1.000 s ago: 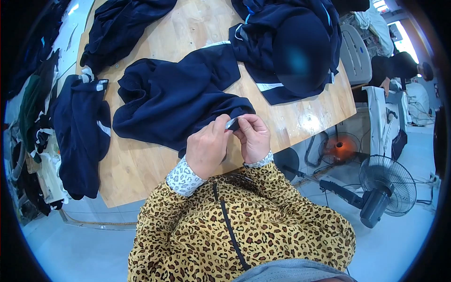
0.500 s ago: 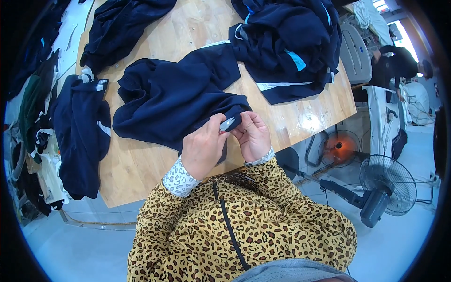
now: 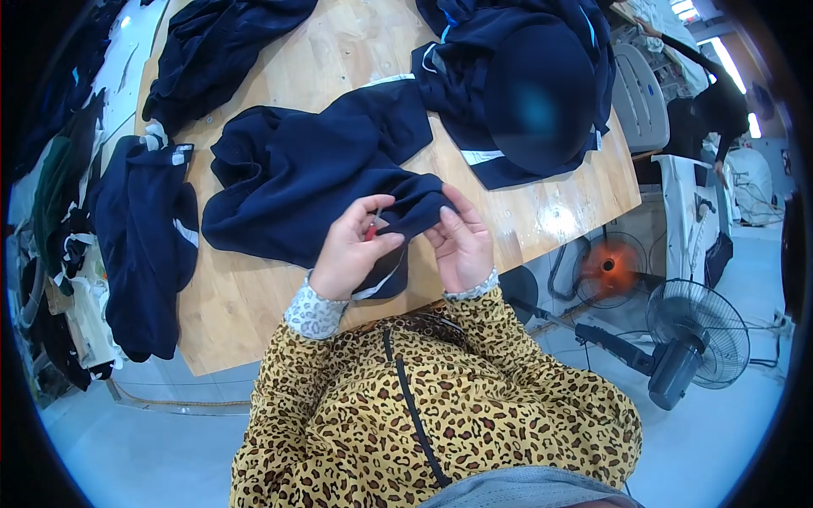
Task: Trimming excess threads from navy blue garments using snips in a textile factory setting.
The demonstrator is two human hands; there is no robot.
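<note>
A navy garment (image 3: 313,182) lies spread on the wooden table in front of me. My right hand (image 3: 463,245) pinches its near right edge between thumb and fingers, lifting that part off the table. In my left hand (image 3: 351,245) is a small pair of thread snips (image 3: 371,231) with a red part showing; the fingers hide most of it. This hand is just left of the lifted edge, apart from my right hand. Under the lifted part, a pale strip shows at the garment's near edge.
Navy garments (image 3: 220,51) lie far left, and another navy piece (image 3: 144,245) hangs over the left edge. A garment pile (image 3: 461,110), partly hidden by a blurred round patch, lies far right. Beyond the table are a grey chair (image 3: 639,97), a fan (image 3: 699,339) and another person (image 3: 711,110).
My left hand has drawn back left from the garment edge with the snips. My right hand's fingers have spread along the edge. The person at the right has stretched an arm out.
</note>
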